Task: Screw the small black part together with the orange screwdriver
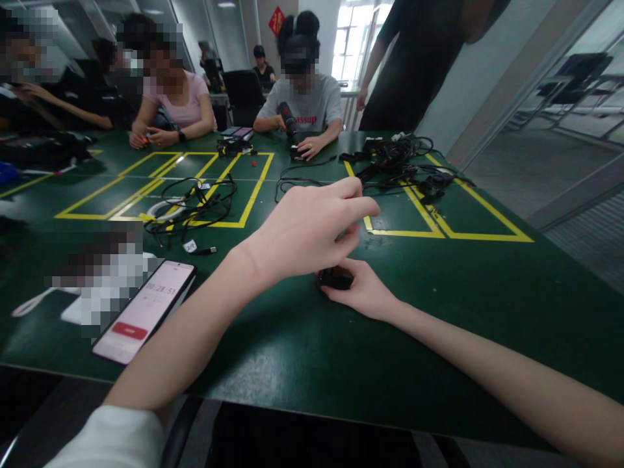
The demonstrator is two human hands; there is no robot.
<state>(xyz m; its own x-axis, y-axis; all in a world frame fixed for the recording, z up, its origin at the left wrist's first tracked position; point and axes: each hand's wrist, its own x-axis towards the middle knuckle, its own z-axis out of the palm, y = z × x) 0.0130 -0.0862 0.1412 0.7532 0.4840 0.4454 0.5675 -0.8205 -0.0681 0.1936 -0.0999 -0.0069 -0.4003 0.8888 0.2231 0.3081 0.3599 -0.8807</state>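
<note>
Low over the green table, my right hand (pixel 365 289) has its thumb and fingers round a small black object (pixel 336 278). Its exact kind I cannot make out, as my hands cover part of it. My left hand (pixel 312 227) is raised just above and beyond it, back of the hand toward me. The fingers of that hand are bent and slightly apart, with nothing visible in them. Its thumb is hidden.
A phone (pixel 146 312) showing a timer lies at left. Coiled cables (pixel 195 208) and a black cable heap (pixel 400 156) lie farther back over yellow tape. Across the table (pixel 463 312), a person in grey (pixel 312 97) holds a black power tool (pixel 287 119). Others sit or stand nearby.
</note>
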